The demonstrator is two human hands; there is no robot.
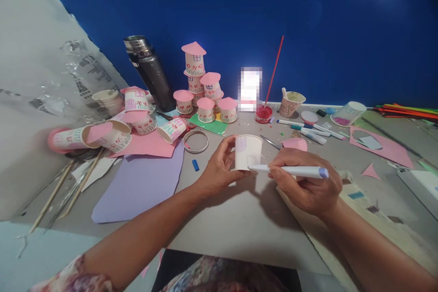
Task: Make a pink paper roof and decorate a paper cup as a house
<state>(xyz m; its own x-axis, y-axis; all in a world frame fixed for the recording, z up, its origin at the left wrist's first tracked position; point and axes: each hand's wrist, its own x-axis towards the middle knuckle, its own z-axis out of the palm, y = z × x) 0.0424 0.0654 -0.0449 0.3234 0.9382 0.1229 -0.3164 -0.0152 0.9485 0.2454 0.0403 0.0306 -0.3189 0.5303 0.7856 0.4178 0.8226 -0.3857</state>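
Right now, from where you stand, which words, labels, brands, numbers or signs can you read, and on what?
None can be read.
Crinkled clear plastic wrapping with dark print: too small and blurred.
Bright white upright rectangle: pixelated, unreadable.
White plastic pen with lavender end: no lettering discernible.
White paper cup with purple marks: likewise.

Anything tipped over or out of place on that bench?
Yes: the decorated cup at far left lies on its side, its pink roof facing sideways, while the stacked cups stand upright. A loose blue cap lies apart from the markers on the right.
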